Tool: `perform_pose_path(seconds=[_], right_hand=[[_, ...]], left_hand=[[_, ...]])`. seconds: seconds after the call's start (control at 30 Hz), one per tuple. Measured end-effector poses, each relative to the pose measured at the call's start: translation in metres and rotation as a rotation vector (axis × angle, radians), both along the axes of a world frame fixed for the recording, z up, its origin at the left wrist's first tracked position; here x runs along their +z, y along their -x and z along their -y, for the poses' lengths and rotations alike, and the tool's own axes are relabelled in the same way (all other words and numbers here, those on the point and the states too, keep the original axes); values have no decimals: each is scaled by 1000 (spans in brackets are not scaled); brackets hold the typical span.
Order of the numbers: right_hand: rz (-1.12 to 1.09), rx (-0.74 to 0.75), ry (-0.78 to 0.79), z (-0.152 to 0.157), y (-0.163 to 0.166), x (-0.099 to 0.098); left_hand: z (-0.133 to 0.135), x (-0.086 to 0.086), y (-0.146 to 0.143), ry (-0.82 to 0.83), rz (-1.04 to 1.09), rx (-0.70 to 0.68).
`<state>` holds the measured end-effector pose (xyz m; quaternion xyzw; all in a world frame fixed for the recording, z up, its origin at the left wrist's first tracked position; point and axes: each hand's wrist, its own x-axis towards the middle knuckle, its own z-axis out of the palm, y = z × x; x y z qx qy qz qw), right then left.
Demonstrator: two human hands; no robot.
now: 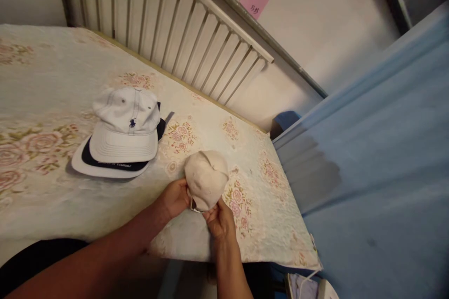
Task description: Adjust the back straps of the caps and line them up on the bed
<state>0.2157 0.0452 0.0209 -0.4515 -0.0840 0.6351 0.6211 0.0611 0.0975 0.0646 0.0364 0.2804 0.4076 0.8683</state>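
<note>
Head view: both of the person's hands hold a small beige cap (206, 175) over the near part of a flowered bed cover (201, 133), right of a stack of caps. The left hand (176, 198) is closed on the cap's left lower edge, its fingertips against the fabric; how its thumb sits is hard to make out. The right hand (221, 221) is narrowed on the near edge, thumb and bent fingers gripping the rim. Between the two hands, the cap's back strap (195, 206) shows at the opening, and the rounded crown points away from the person. In the stack, a white cap (126, 114) with a dark embroidered figure lies uppermost, above a dark cap (138, 167) and a pale brim (105, 171), well apart from either hand.
</note>
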Motion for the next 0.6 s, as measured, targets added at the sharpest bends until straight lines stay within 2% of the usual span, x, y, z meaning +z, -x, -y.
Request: perform_pose_path(seconds=[0.13,0.33,0.5,0.6], right_hand=[[-103,-63,-35,-5,13,6],[-40,-251,-90,-2,-10,5],[-2,-206,-156,10,-16,8],[-60,-190,-186,17,-12,13]], left_hand=[[0,8,3,23,43,48],[-13,9,15,-5,120,247],[-12,14,16,-78,134,221],[-7,15,16,-138,151,172]])
